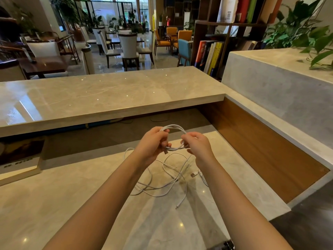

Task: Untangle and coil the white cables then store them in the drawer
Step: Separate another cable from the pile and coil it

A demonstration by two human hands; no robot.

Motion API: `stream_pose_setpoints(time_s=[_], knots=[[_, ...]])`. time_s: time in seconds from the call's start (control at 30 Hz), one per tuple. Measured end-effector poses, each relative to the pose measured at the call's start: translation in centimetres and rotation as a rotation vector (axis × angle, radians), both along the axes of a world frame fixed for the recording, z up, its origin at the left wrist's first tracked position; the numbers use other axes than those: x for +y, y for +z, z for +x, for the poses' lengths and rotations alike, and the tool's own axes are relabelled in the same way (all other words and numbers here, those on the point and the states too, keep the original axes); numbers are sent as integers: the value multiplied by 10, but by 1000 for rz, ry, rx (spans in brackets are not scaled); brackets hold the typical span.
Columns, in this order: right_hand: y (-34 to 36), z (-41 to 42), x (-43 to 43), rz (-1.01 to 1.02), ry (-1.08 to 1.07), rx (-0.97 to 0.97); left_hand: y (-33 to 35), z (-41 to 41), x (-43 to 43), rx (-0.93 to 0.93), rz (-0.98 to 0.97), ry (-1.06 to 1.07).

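Both hands are up over the tabletop (72, 195), forearms reaching in from the bottom edge. The left hand (153, 143) grips the left side of a small coil (175, 127) of white cable, fingers (163, 131) curled round the bundled loops. The right hand (199, 147) pinches the coil's right side, its fingers (188, 137) bent in and closed on the strands. The coil is in the air between the two hands, clear of the tabletop, a few loops thick. A strand drops from it to the loose white cables (162, 179), which lie tangled on the tabletop right below the hands in overlapping loops. A USB plug (193, 175) lies flat just beside the right wrist. A thin plug tip (177, 206) ends one strand nearer the camera. Cannot tell how many separate cables are in the tangle. A raised counter (108, 94) with a glossy stone top runs across behind the hands. A wood panel (261, 150) lines the right side of the recess. A flat box (19, 159) with a dark face sits at the far left of the tabletop. A bookshelf (212, 53) with upright books stands beyond the counter on the right, chairs (128, 46) further back.
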State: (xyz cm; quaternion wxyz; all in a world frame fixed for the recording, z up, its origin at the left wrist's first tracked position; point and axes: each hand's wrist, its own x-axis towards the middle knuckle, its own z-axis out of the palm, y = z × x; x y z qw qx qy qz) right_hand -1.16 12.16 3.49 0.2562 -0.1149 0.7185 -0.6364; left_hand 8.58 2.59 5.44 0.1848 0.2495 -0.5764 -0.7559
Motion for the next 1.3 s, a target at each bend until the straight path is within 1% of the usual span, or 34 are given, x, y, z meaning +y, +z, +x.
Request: stream_pose_setpoints(time_s=[0.03,0.07,0.13,0.17,0.2,0.23,0.33,0.4,0.43,0.5,0.57,0.67,0.77,0.83,0.9,0.97,1.03,1.1,1.13,1.23,1.3], knots=[[-1,0,-1,33,13,57,0,-1,-1,-55,-123,36],[-1,-1,-2,64,27,119,-1,-2,-2,-84,-205,57],[-1,-3,-4,109,49,231,-2,-3,-4,-96,-288,65],[0,-4,-5,114,51,255,-2,-3,-4,-87,-309,61],[0,-7,-5,102,47,241,-2,-3,-5,-62,-316,61],[1,-9,-4,78,44,186,-3,-3,-5,-17,-299,69],[1,-14,-3,9,98,-49,-5,-4,-7,121,-178,96],[-1,-14,-1,37,164,-97,-8,-6,-5,150,-113,124],[-2,-14,0,80,212,-57,-8,-7,-5,146,-93,144],[1,-14,5,149,326,85,-8,-9,-6,103,-113,184],[10,-16,9,149,411,233,-7,-9,-9,65,-187,178],[24,-22,6,110,494,492,-7,-10,-12,7,-278,91],[30,-26,-4,124,506,751,-4,-13,-12,-13,-227,9],[30,-27,-9,113,420,794,-3,-13,-13,-5,-164,-52],[32,-26,-12,54,311,749,-3,-11,-14,1,-143,-115],[37,-23,-17,-33,240,643,-6,-11,-13,28,-106,-154],[45,-17,-23,-161,206,444,-12,-11,-8,60,-51,-176],[54,-13,-29,-280,177,233,-19,-10,-1,28,-75,-197],[58,-13,-31,-305,165,162,-22,-9,2,10,-86,-208],[63,-16,-33,-302,155,83,-20,-6,4,-1,-103,-203],[65,-21,-32,-300,162,68,-16,-4,2,-25,-184,-181]])
